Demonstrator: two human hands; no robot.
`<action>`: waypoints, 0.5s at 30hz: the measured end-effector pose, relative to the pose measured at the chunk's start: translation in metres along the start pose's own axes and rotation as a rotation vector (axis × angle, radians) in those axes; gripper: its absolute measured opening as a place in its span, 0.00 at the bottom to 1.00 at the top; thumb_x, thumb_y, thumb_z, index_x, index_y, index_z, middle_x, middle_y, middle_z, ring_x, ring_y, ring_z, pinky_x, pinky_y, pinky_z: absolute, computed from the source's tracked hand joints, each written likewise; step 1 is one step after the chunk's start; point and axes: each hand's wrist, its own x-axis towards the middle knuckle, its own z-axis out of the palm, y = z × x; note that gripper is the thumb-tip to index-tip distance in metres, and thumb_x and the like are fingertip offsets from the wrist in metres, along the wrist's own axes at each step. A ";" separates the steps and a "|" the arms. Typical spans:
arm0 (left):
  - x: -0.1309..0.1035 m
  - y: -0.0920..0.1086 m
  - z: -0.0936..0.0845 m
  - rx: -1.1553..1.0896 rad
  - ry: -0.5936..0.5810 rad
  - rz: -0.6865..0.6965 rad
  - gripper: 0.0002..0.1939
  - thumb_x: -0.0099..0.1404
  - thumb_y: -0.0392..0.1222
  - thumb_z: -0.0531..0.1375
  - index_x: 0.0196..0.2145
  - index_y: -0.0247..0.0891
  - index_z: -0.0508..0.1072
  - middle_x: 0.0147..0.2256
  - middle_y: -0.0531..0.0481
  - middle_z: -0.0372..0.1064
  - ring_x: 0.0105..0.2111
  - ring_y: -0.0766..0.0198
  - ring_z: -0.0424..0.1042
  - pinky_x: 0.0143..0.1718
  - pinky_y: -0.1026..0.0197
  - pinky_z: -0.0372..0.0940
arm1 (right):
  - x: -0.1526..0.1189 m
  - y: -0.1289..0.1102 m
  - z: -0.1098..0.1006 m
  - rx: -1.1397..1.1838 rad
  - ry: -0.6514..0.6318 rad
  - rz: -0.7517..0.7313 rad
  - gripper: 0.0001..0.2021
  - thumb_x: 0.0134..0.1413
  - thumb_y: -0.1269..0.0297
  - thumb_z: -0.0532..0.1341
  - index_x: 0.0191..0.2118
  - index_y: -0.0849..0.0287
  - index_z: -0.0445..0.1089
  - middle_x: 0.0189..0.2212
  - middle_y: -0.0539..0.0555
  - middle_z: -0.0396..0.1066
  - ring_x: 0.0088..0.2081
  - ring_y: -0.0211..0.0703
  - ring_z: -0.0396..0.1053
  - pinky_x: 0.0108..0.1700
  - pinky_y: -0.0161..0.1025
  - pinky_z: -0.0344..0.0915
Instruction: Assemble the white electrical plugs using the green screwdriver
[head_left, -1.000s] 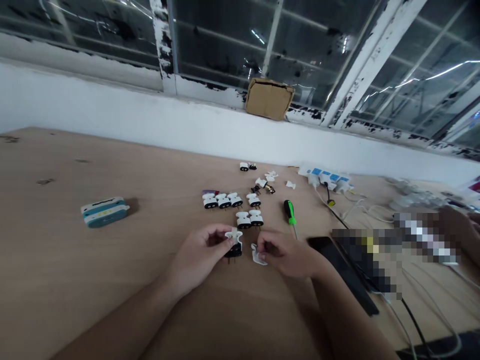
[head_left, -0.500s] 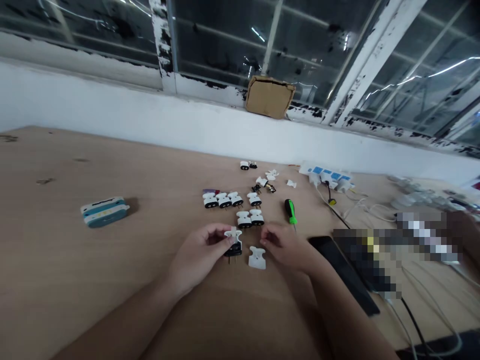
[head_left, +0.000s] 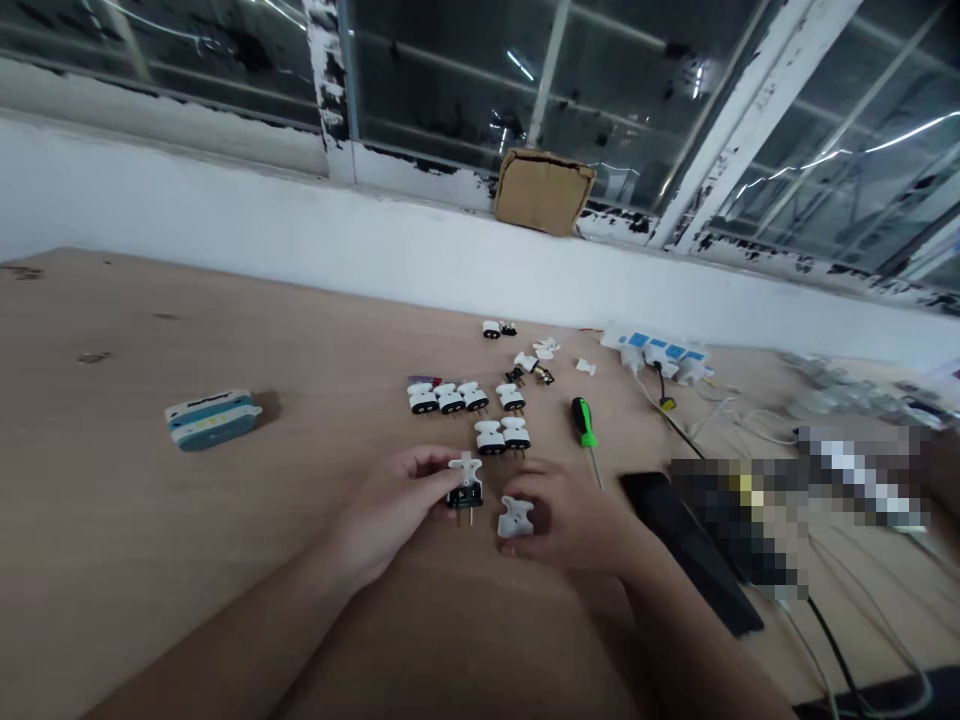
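My left hand [head_left: 405, 505] pinches a half-assembled plug [head_left: 466, 490] with a white shell half, black base and two metal pins pointing down toward me. To its right, my right hand [head_left: 566, 515] has its fingers and thumb around a loose white plug cover [head_left: 516, 517] at the table surface; its fingertips look to be at the cover's edges. Just beyond the hands stand two white-and-black plugs [head_left: 502, 436], with a single plug [head_left: 511, 398] behind them. A row of three plugs [head_left: 449, 398] stands farther left.
Loose plug parts [head_left: 534, 366] lie behind the plugs. A green-black screwdriver [head_left: 583, 422] and a black phone [head_left: 690, 555] are at right, near a power strip [head_left: 660, 352] and cables. A blue-white pack [head_left: 213, 420] lies left. A cardboard piece [head_left: 544, 192] leans by the window. Another person's hand is at far right.
My right hand has moved down toward me, from beside the standing plugs to around the loose white cover, its fingers spreading. My left hand keeps the plug, now tipped slightly so its black base shows more.
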 end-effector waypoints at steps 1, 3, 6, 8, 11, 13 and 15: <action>0.000 0.000 0.000 -0.019 -0.009 -0.014 0.20 0.54 0.51 0.75 0.43 0.40 0.83 0.45 0.45 0.81 0.44 0.54 0.78 0.35 0.61 0.73 | 0.001 -0.001 0.001 -0.001 -0.018 0.016 0.13 0.46 0.62 0.75 0.37 0.56 0.75 0.36 0.53 0.73 0.37 0.45 0.70 0.37 0.40 0.63; -0.001 0.000 0.000 -0.052 -0.024 -0.027 0.22 0.53 0.50 0.76 0.43 0.40 0.83 0.45 0.45 0.81 0.45 0.54 0.77 0.36 0.61 0.73 | 0.002 -0.003 0.003 -0.003 0.006 0.034 0.10 0.45 0.66 0.72 0.33 0.56 0.72 0.31 0.50 0.70 0.33 0.42 0.67 0.33 0.38 0.59; 0.000 0.001 -0.001 -0.084 -0.026 -0.018 0.22 0.51 0.50 0.77 0.43 0.40 0.83 0.45 0.45 0.81 0.45 0.55 0.77 0.37 0.61 0.74 | 0.000 -0.006 0.002 0.047 0.097 0.026 0.09 0.44 0.68 0.69 0.32 0.55 0.69 0.27 0.46 0.67 0.30 0.39 0.64 0.31 0.37 0.58; 0.000 0.002 -0.002 -0.105 -0.025 -0.015 0.22 0.51 0.50 0.78 0.42 0.40 0.83 0.45 0.45 0.81 0.45 0.55 0.77 0.37 0.61 0.74 | -0.002 -0.009 0.001 0.162 0.187 -0.003 0.10 0.44 0.69 0.68 0.34 0.54 0.69 0.28 0.46 0.68 0.30 0.39 0.65 0.32 0.37 0.62; -0.001 0.003 0.000 -0.147 -0.048 -0.035 0.23 0.50 0.50 0.79 0.42 0.39 0.84 0.45 0.43 0.81 0.45 0.53 0.78 0.38 0.61 0.75 | -0.005 -0.013 0.002 0.471 0.323 -0.062 0.12 0.49 0.70 0.68 0.41 0.53 0.70 0.33 0.49 0.74 0.35 0.42 0.73 0.39 0.40 0.71; -0.003 0.004 0.002 -0.171 -0.084 -0.052 0.24 0.49 0.50 0.79 0.42 0.39 0.84 0.46 0.43 0.81 0.46 0.52 0.79 0.39 0.60 0.76 | -0.006 -0.015 0.006 0.670 0.375 -0.099 0.14 0.54 0.70 0.68 0.45 0.52 0.71 0.40 0.52 0.77 0.42 0.46 0.77 0.48 0.45 0.75; -0.006 0.004 0.004 -0.170 -0.139 -0.041 0.23 0.51 0.50 0.79 0.43 0.39 0.84 0.47 0.42 0.81 0.46 0.52 0.80 0.41 0.58 0.77 | -0.005 -0.016 0.011 0.762 0.408 -0.145 0.17 0.57 0.69 0.69 0.51 0.50 0.71 0.47 0.55 0.78 0.50 0.49 0.77 0.55 0.49 0.75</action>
